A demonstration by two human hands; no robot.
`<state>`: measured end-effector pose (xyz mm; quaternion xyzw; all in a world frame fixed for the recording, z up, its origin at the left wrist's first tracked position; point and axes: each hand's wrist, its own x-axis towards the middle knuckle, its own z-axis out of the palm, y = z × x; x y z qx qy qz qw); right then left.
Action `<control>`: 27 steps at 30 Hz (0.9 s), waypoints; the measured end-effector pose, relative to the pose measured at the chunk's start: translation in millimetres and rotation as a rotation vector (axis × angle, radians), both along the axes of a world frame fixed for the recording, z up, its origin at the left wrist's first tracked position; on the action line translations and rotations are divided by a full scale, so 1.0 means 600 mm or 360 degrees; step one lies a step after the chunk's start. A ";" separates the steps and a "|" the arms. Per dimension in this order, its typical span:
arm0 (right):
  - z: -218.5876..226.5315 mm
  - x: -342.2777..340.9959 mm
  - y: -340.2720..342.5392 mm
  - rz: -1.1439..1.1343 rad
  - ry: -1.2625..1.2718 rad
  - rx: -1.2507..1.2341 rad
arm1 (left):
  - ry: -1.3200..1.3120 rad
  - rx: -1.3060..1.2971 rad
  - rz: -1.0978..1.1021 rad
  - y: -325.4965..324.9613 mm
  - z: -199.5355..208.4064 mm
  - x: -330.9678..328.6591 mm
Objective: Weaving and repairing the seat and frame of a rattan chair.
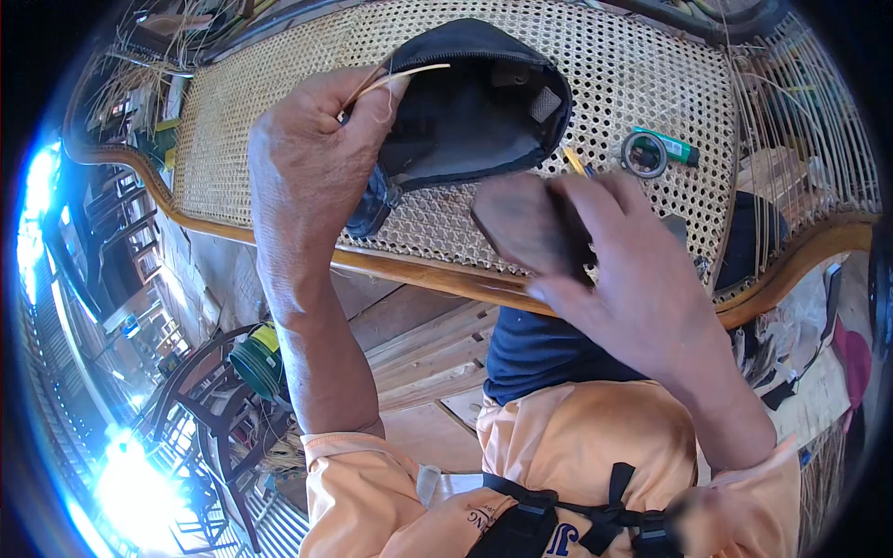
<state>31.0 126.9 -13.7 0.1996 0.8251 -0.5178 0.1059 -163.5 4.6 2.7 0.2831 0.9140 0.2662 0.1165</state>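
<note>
My left hand is closed, pinching a thin pale cane strip between thumb and fingers. The strip's end sticks out to the right, in front of an open black zippered pouch. My right hand grips a dark brown, rounded, block-like object; motion blur hides what kind it is. It is held over the near edge of a woven cane panel, on which the pouch lies. Below my left hand, a dark bunched item sits beside the pouch.
Right of the pouch lie a tape roll, a green box-like item and a yellow-handled tool. A curved wooden rail edges the panel. Loose cane strands hang at the far right. A dark chair frame and a green bucket stand lower left.
</note>
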 end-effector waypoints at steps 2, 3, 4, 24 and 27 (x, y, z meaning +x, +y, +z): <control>-0.009 0.023 -0.009 0.0047 -0.0027 0.0072 | -0.0001 0.0007 -0.0032 0.008 0.004 -0.002; -0.019 0.030 -0.015 0.0099 -0.0054 0.0136 | -0.0002 0.0012 -0.0034 0.010 0.005 -0.003; -0.031 0.032 -0.020 0.0154 -0.0090 0.0224 | -0.0012 -0.0017 -0.0045 0.010 0.008 -0.005; -0.077 -0.122 -0.014 0.0054 0.0949 0.0626 | -0.0007 -0.0046 -0.0271 0.009 0.015 -0.013; -0.102 -0.226 -0.013 0.0676 0.0135 0.0471 | -0.0014 0.0013 -0.0291 0.009 0.018 -0.007</control>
